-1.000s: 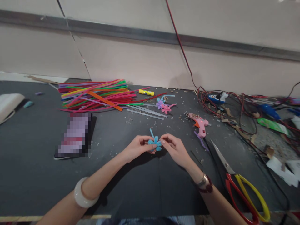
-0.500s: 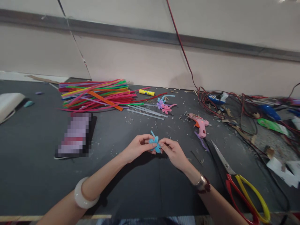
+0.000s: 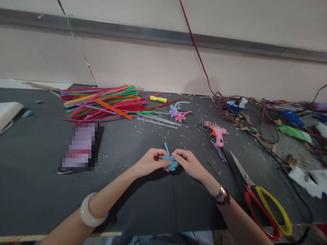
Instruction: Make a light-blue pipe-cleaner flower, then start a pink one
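Observation:
Between my hands, over the dark table (image 3: 143, 204), is a blue pipe-cleaner flower (image 3: 173, 166) with a stem end sticking up at the back. My left hand (image 3: 150, 162) is closed on it from the left, thumb across the front. From the right, the thumb and forefinger of my right hand (image 3: 187, 164) pinch one of its upper petals. Beyond my hands lie a pink flower (image 3: 180, 117), a purple flower (image 3: 174, 111) and a blue strip (image 3: 182, 102), all fuzzy.
A heap of coloured pipe cleaners (image 3: 102, 103) lies back left, near a glue stick (image 3: 158, 99). In front of it is a phone (image 3: 79, 146). On the right are a pink glue gun (image 3: 217, 133), large scissors (image 3: 251, 183), tangled red cables (image 3: 224, 112) and scraps.
The blue flower has turned and tilted in my fingers. My right fingers have shifted from its right edge to an upper petal. The view has moved slightly.

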Available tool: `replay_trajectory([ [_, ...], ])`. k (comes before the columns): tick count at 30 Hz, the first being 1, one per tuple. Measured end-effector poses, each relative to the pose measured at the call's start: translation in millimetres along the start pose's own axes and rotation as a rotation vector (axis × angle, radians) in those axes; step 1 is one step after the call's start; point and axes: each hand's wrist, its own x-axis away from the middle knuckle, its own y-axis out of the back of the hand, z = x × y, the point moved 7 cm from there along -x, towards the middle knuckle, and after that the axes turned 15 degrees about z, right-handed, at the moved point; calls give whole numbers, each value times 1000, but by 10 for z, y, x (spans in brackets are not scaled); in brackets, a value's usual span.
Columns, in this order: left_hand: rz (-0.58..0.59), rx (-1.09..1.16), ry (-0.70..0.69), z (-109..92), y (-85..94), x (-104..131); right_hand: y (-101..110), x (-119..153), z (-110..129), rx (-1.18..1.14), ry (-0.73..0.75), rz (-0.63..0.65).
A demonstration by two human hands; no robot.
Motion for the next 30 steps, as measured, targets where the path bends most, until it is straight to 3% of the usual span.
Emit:
replay_trajectory([
  [7, 29, -42, 4, -36, -27, 14, -23, -9, 13, -7, 28, 7],
  [11, -20, 37, -42, -52, 47, 30, 100, 31, 141, 165, 148, -113],
  [16, -96, 183, -123, -86, 153, 63, 107, 66, 264, 364, 293, -129],
  [23, -61, 327, -112, -72, 135, 81, 43, 31, 314, 312, 205, -148],
  [30, -71, 350, -91, -46, 167, 72, 25, 93, 449, 450, 107, -228],
])
